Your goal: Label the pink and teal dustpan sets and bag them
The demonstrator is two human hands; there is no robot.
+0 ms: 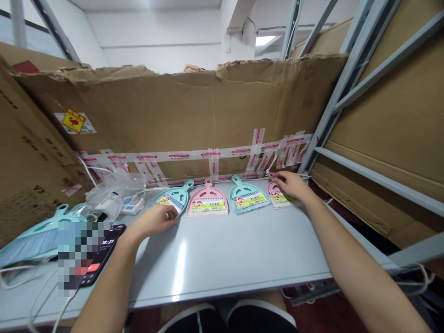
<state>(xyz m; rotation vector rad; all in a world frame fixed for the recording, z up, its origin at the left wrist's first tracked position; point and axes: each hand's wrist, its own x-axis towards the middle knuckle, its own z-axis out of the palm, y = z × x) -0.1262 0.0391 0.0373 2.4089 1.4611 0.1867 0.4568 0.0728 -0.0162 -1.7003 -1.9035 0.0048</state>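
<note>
Small dustpan-and-brush sets with printed labels stand in a row along the back of the table, handles up. My left hand is at the left end, its curled fingers on the lower edge of a tilted teal dustpan and partly covering it. Beside that one are a pink dustpan and another teal dustpan, both untouched. At the right end, the fingers of my right hand pinch the handle of a second pink dustpan, whose right side is hidden behind the hand.
A tall taped cardboard sheet walls off the back of the grey table. On the left are a larger teal dustpan with brush, a phone, a power strip, plastic bags and white cables. Metal shelf posts rise on the right.
</note>
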